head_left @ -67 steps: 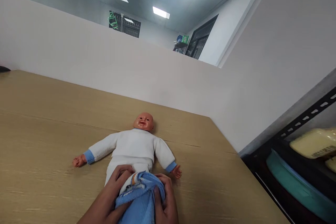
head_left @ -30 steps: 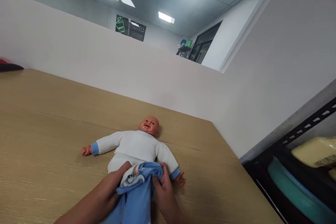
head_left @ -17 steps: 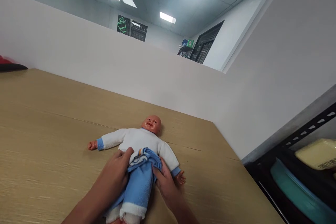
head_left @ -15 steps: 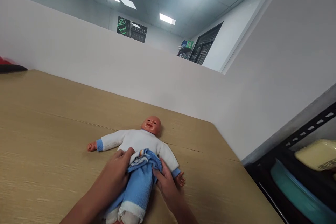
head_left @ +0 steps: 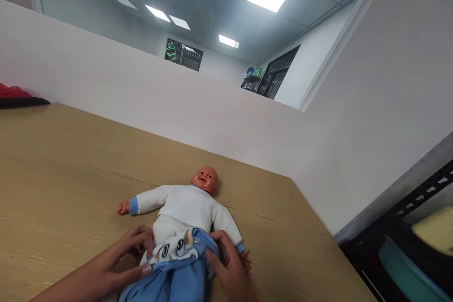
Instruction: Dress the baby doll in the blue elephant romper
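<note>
A baby doll in a white long-sleeved top with blue cuffs lies on its back on the table, arms spread. Blue doll pants cover its legs and reach its waist, with a white patterned panel across the top edge. My left hand is at the left end of that waist edge, its thumb on the cloth and its fingers curled against the doll's side. Pinched between thumb and fingers of my right hand is the right end of the waist, beside the doll's arm.
The wooden table meets a low white partition at the back. A red item with a black edge lies at far left. To the right, a black shelf rack holds a teal item and a yellow item.
My left hand has moved left and opened wider along the pants' waist. The bunched waist is now spread out, showing its patterned panel. My right hand keeps hold; the view has tilted up slightly.
</note>
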`<state>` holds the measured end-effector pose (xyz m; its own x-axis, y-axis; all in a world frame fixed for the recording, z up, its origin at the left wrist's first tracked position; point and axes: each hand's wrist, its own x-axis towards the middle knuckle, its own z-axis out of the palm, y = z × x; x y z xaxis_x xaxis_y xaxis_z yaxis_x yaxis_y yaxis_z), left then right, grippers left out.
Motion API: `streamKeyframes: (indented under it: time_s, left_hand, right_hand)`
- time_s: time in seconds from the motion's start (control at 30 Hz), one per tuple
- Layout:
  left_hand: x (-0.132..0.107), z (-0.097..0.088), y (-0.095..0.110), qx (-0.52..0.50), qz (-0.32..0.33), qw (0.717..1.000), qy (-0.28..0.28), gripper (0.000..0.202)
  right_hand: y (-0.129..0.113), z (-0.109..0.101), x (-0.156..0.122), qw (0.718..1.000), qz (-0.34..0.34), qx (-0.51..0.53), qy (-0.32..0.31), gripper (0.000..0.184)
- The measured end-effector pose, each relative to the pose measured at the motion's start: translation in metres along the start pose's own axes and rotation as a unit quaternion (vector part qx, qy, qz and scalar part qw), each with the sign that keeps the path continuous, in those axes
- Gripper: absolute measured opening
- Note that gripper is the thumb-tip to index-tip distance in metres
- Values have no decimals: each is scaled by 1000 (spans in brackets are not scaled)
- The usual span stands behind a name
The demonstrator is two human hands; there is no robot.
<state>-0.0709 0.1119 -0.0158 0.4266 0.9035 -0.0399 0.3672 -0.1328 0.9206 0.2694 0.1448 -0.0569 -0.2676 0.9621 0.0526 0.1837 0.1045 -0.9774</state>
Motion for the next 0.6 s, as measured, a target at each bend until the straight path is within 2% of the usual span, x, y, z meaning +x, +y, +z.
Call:
streamKeyframes:
  time_s: [0.1, 0.2, 0.27, 0.33, 0.37, 0.43, 0.53, 0.6]
  left_hand:
    - [3, -1, 1, -30, -30, 999, 32, 55]
    - [10, -2, 2, -80, -82, 990, 82, 73]
    - [18, -2, 2, -120, -80, 988, 47, 80]
    - [29, -3, 1, -137, -46, 989, -17, 75]
    - [34, -4, -1, -131, -27, 991, -30, 72]
    - [45, -7, -6, -76, -12, 997, 7, 72]
    - [57, -13, -16, 57, -9, 992, 111, 67]
    - [64, -14, -22, 119, 33, 980, 158, 54]
  right_hand:
    - [-19, 9, 10, 1000, 4, -30, -5, 47]
    - [-33, 15, 23, 997, -2, -76, -27, 46]
    - [-34, 17, 35, 997, -18, -60, -37, 42]
    - [-30, 19, 46, 999, -40, -4, -37, 38]
    - [-26, 20, 51, 998, -50, 26, -25, 35]
    - [-20, 21, 57, 997, -62, 46, 26, 29]
    - [-13, 22, 55, 987, -84, -48, 125, 21]
    - [-10, 23, 52, 977, -104, -106, 157, 17]
